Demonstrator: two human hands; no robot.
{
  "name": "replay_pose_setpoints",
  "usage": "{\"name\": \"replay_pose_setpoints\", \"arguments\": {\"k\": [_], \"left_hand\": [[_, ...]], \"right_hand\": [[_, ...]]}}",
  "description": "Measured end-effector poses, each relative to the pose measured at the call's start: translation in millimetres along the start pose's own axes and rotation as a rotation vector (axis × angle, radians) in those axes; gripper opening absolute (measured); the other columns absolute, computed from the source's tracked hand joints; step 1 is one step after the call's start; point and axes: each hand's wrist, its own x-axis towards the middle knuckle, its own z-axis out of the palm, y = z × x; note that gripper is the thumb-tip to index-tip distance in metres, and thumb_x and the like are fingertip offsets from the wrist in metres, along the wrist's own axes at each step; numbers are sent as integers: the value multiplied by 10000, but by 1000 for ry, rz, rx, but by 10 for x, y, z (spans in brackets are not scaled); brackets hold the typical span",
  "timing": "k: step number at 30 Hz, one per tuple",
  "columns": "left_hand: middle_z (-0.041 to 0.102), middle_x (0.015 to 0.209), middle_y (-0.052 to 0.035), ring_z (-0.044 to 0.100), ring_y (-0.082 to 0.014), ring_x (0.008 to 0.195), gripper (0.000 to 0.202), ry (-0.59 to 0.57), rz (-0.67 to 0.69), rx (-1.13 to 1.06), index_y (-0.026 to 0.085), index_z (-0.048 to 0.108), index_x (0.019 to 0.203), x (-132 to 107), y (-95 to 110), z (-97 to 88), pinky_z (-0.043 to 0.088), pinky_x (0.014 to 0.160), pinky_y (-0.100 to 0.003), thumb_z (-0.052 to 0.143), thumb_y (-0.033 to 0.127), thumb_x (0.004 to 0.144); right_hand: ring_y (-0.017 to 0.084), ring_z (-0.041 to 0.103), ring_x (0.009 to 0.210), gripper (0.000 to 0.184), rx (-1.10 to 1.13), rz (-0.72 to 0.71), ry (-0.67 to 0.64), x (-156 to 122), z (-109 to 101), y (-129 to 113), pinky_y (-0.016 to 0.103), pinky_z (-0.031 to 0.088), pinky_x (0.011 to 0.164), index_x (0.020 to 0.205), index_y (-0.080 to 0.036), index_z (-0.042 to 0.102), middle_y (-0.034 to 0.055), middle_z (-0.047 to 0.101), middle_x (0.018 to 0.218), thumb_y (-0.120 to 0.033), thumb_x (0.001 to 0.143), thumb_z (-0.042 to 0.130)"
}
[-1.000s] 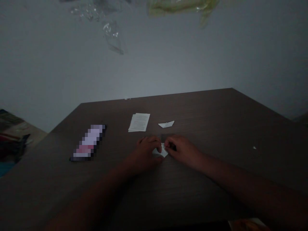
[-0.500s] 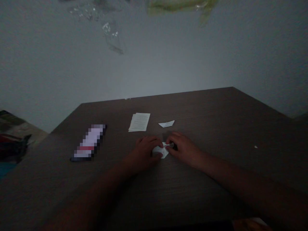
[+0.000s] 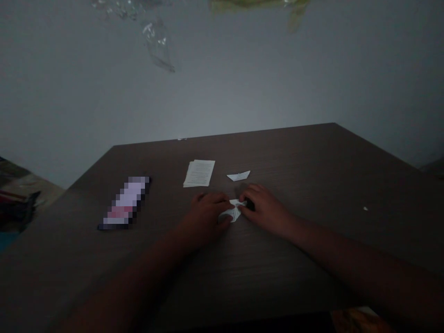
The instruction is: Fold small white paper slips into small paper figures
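Left hand (image 3: pixel 210 213) leads from the near left, forearm slanting inward, knuckles up, fingers curled over and thumb on the near side, a narrow hold on the folded paper (image 3: pixel 236 214). Right hand (image 3: pixel 263 208) answers from the near right, forearm slanting in too, fingertips and thumb drawn close at the paper's right edge, in what looks like a pinch. So there sits the paper, low on the dark table (image 3: pixel 277 263), right between the two hands, partly covered by fingers. Out to the left lies a phone (image 3: pixel 126 201), its screen blurred; well to the right, a tiny white scrap (image 3: pixel 365 208). Just beyond the hands, a little paper boat (image 3: pixel 238 176); left of it, a stack of printed sheets (image 3: pixel 199 173). Farthest back, clear plastic (image 3: pixel 157 46) hangs against the pale wall (image 3: pixel 243 92).
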Motion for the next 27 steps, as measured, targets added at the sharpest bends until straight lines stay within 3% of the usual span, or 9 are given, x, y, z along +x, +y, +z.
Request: {"name": "replay_pose_setpoints", "arguments": {"k": [7,15,20,24,27], "left_hand": [[785,1582,-121,701,-410,1534,315,-8,-59,30,247,855,1399,34,53,-42,404,1395,-765,753,195,1105],[807,1543,-99,733,-394,1486,312,16,-44,46,273,871,1382,54,34,-19,536,1310,-631,730,238,1106],[799,1568,-101,721,-404,1519,340,-4,-64,35,278,861,1421,63,31,-13,530,1315,-655,767,247,1095],[804,1565,-99,722,-396,1527,356,-5,-62,30,281,861,1436,59,20,-26,533,1317,-637,778,226,1094],[792,1590,-104,705,-389,1554,356,-15,-33,10,284,853,1456,55,-39,-25,519,1333,-640,780,225,1113]], "right_hand": [[349,723,1223,123,-75,-30,20,-7,9,24,527,582,1090,1090,-240,757,113,785,1192,-205,1015,848],[363,720,1186,103,-213,-33,4,-50,33,-49,538,597,1060,1091,-241,762,126,780,1187,-292,1043,837],[390,707,1198,227,-272,-21,18,-94,69,-141,558,600,1049,1124,-230,768,148,765,1208,-404,1027,877],[405,701,1226,331,-244,-20,12,-103,61,-158,590,596,1076,1167,-234,782,154,761,1246,-505,1023,905],[391,711,1235,313,-143,-17,-10,-73,-4,-85,586,595,1093,1176,-244,792,140,771,1247,-495,1032,912]]}}
